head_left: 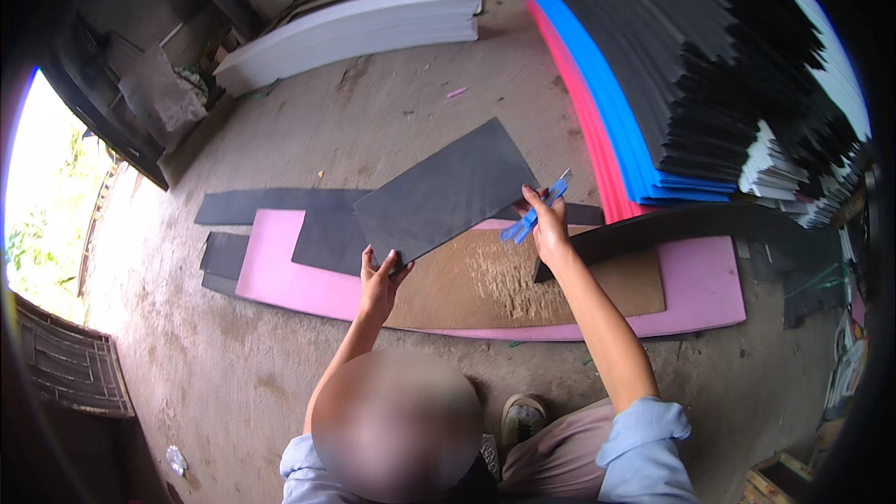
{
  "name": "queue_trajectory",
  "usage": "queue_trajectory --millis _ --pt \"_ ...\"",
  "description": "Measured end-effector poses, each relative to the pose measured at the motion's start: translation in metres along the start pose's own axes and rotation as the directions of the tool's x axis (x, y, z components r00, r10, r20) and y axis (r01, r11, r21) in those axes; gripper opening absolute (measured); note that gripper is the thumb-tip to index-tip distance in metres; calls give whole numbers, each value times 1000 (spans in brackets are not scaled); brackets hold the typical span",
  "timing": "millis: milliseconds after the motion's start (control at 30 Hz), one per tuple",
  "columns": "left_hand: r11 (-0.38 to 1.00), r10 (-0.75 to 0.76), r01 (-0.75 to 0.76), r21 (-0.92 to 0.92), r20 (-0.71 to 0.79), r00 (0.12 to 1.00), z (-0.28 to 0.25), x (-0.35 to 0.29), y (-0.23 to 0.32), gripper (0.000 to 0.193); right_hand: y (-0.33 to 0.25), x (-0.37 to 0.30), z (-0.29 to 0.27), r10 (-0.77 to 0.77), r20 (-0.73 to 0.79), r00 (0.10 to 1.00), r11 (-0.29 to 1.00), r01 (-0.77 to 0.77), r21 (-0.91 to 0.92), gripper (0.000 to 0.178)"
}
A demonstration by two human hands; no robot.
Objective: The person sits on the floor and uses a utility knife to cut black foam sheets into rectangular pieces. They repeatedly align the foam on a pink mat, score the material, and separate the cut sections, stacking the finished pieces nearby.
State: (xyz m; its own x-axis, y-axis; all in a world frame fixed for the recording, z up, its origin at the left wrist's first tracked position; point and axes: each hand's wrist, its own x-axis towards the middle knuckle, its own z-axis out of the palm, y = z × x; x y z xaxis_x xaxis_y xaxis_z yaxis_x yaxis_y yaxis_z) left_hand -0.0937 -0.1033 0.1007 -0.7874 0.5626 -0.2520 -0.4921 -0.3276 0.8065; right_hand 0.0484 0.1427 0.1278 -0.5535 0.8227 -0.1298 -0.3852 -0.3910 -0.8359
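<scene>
Above the scarred board (523, 285), left hand (380, 282) grips a dark sheet (446, 191); right hand (548, 229) clasps a blue knife (534, 217).

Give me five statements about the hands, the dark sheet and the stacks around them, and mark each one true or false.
1. The left hand grips the near edge of a dark grey sheet. True.
2. The right hand is empty. False: it holds a blue-handled cutter.
3. A brown board lies on a pink sheet on the floor. True.
4. The tall stack at the right is all white sheets. False: it is mostly black, with blue and red layers at its left edge.
5. The dark grey sheet lies flat under the brown board. False: it is lifted above the board, held by the left hand.
</scene>
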Motion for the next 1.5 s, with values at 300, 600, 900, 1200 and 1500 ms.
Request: queue_trajectory --millis 300,600,900,1200,1500 --pt "966 125 -68 248 -222 967 -93 -3 -6 50 86 37 32 110 -17 994 975 -112 -190 25" --pt "967 54 -2 253 -199 978 -149 -57 10 40 103 3 63 404 123 906 825 -303 -476 22" --pt "992 7 -27 -127 -156 988 -142 -53 -21 35 166 -55 -14 160 396 904 -245 425 -872 38" --pt "964 -28 3 -265 -90 996 -143 -57 -28 34 133 -36 74 510 255 822 728 -254 -637 54" --pt "986 -5 -24 168 170 986 -72 -81 20 64 72 -89 99 479 431 765 764 -122 -634 52"
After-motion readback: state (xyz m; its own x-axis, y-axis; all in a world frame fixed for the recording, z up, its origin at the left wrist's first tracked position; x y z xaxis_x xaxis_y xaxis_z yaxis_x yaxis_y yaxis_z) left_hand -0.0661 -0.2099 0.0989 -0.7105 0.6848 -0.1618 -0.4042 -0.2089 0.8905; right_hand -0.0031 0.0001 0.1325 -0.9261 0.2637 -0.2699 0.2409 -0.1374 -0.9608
